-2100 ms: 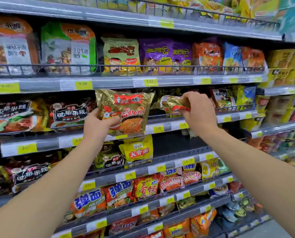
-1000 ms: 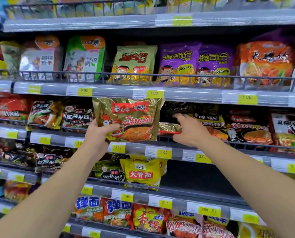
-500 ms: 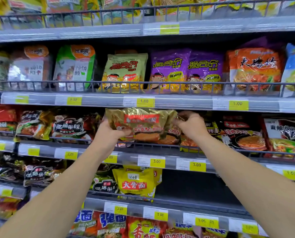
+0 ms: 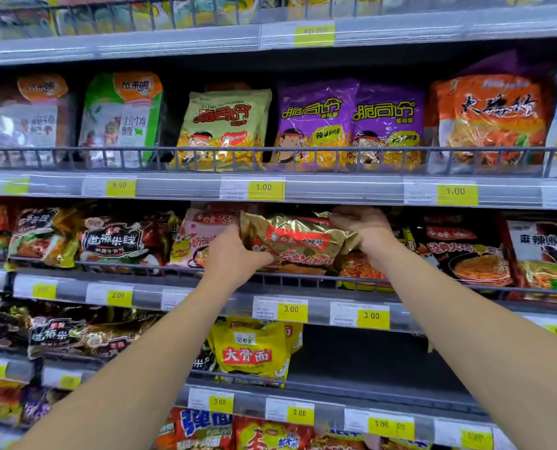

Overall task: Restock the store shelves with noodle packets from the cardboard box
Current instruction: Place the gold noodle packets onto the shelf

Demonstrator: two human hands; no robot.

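Note:
A gold noodle packet [image 4: 298, 241] with a red label lies tilted back inside the middle shelf [image 4: 316, 311], over the wire rail [image 4: 303, 280]. My left hand [image 4: 235, 254] grips its lower left corner. My right hand [image 4: 365, 227] holds its upper right edge, partly under the shelf above. A pink packet [image 4: 202, 235] stands just left of it, and orange noodle packets [image 4: 358, 271] lie beneath and to the right. The cardboard box is out of view.
Black noodle packets [image 4: 465, 251] fill the same shelf to the right, dark rice-noodle packs [image 4: 118, 241] to the left. Purple and green snack-noodle bags [image 4: 316, 125] sit above. Below, a yellow packet [image 4: 251, 352] stands beside a bare stretch of shelf [image 4: 368, 368].
Both hands have pushed the gold packet from upright in front of the shelf to tilted back inside it. The right hand left the other packet and took the gold one's top edge.

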